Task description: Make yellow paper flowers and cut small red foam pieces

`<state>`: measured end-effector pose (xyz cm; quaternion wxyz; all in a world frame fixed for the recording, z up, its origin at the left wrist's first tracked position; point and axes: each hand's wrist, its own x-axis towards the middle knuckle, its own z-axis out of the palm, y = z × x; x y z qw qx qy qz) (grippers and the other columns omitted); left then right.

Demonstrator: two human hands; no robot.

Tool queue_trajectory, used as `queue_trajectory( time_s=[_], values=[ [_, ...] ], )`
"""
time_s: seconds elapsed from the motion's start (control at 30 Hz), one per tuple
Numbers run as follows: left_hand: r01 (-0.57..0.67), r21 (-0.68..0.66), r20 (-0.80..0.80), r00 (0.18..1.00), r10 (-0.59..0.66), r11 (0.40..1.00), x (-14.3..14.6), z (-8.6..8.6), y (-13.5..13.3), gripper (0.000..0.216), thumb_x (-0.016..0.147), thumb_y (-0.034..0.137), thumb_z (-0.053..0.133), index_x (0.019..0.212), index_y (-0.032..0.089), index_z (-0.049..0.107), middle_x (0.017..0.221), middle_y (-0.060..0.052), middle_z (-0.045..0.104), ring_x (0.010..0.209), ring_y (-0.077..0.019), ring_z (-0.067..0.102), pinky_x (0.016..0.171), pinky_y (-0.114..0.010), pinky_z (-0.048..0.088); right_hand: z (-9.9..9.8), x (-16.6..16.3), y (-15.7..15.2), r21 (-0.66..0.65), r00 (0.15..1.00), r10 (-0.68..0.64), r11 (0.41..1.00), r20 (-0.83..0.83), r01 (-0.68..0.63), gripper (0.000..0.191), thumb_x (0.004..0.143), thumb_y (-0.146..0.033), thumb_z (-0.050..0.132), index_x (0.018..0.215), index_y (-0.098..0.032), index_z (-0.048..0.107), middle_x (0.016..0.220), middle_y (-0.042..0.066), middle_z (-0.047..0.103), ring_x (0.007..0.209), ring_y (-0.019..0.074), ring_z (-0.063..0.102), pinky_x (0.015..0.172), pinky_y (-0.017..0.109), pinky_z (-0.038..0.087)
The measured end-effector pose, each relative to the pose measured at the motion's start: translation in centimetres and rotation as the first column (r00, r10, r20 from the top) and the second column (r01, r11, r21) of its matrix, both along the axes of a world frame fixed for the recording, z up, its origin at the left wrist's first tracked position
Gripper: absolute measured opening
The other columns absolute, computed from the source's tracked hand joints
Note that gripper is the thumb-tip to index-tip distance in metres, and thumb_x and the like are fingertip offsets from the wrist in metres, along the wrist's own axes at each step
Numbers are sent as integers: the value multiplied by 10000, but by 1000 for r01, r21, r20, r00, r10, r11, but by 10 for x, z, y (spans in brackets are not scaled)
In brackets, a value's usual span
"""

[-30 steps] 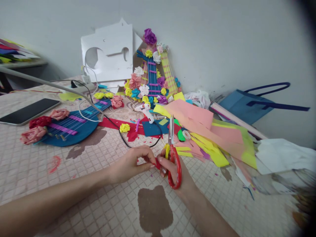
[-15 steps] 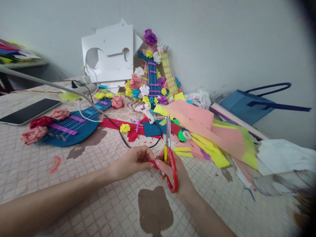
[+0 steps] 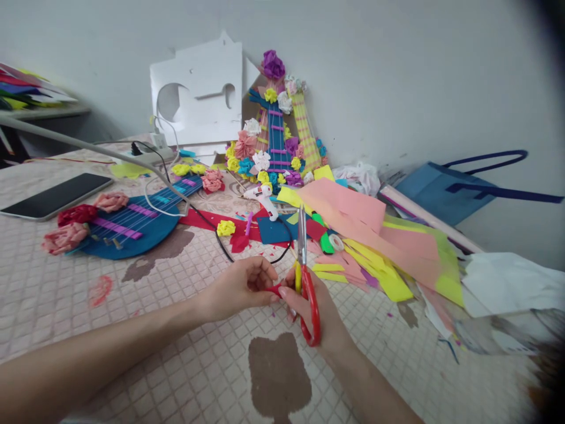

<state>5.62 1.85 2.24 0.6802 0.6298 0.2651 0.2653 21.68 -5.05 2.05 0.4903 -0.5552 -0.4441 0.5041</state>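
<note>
Between my hands is a small twisted piece of red paper (image 3: 274, 290), mostly covered by fingers. My left hand (image 3: 233, 290) is closed, pinching its left end between thumb and fingers. My right hand (image 3: 326, 318) pinches the other end with thumb and fingertips, while a pair of scissors (image 3: 311, 309) with red and yellow handles stays in the same hand. The scissor blades point up and away, pressed together and apart from the paper. Just beyond my hands lie a yellow paper flower (image 3: 226, 228) and a red paper strip (image 3: 200, 218).
A white glue gun (image 3: 266, 200) with a black cord lies ahead. At left are a blue paper guitar (image 3: 132, 229) with paper roses and a phone (image 3: 57, 196). Pink paper sheets (image 3: 348, 206) and yellow strips spread right. Flower-covered paper guitars (image 3: 278, 138) lean on the wall.
My hands keep nearly the same pose, with the red paper slightly more stretched between them. The whole view has shifted slightly, so the background sits a little further right.
</note>
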Motion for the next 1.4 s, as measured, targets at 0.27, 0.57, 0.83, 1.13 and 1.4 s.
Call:
queue_trajectory(
  time_s=[0.27,0.57,0.83,1.13,1.4],
  values=[
    [36,-105,-1,999,-36,994,1,-4,-1,250,701,274,736,759,120,549,718,-8,635,662,-103,590,625,-240,446,-3,1,0,23,998,-63,998,7,63,190,736,-298,658,803,-205,506,761,-41,515,512,77,477,414,196,423],
    [3,-139,-97,995,-17,990,0,-2,0,283,691,342,728,715,119,554,622,-10,639,569,-98,589,558,-221,463,-1,0,1,23,997,-59,998,-57,60,175,755,-293,632,799,-204,488,669,-63,496,449,67,450,404,197,401],
    [6,-136,-148,989,-26,991,-1,3,0,270,693,343,721,686,131,554,587,6,645,533,-88,594,531,-195,474,0,0,0,50,999,-34,998,-35,36,169,765,-287,631,800,-197,493,715,-48,510,480,66,461,409,192,406],
    [17,-7,-215,976,-18,1000,-1,8,-1,200,716,283,684,666,126,572,558,1,625,512,-90,569,491,-183,430,2,1,-1,34,999,30,999,-13,-30,228,762,-334,658,813,-203,479,693,-53,533,468,66,455,404,192,399],
    [34,-69,-91,995,-40,997,-1,4,1,205,674,247,739,773,111,622,740,-30,681,661,-107,615,601,-202,468,0,0,1,65,998,-55,997,40,53,162,755,-262,634,814,-200,497,770,-41,529,512,67,466,423,189,424]
  ],
)
